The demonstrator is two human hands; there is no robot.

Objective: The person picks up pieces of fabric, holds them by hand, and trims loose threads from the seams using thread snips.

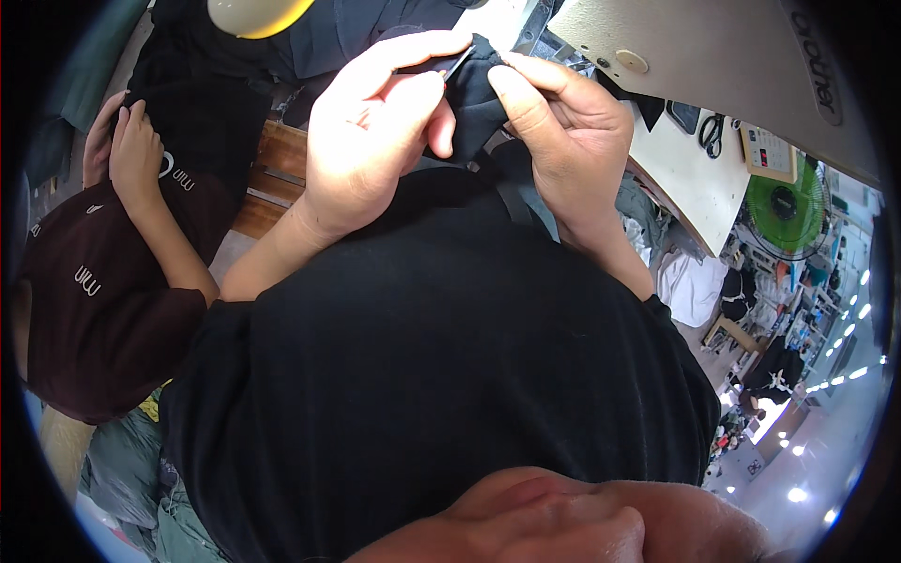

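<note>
Near the top centre, beside the sewing machine, both my hands are raised around a piece of black fabric [476, 111]. My left hand [366, 131] is closed, with a thin pointed metal tool [457, 64] between thumb and fingers; its exact kind cannot be made out. The tool's tip and my left index fingertip meet the upper edge of the cloth. On the other side, my right hand [574, 131] pinches that same edge between thumb and index finger, its other fingers curled. Lower folds of the fabric hang between my hands, partly hidden behind my left fingers.
A beige sewing machine [694, 56] fills the upper right. Black scissors [711, 136] and a control panel [770, 152] are on its white table [671, 169], with a green fan [785, 214] beyond. At left, a co-worker's hands [136, 155] rest on dark cloth.
</note>
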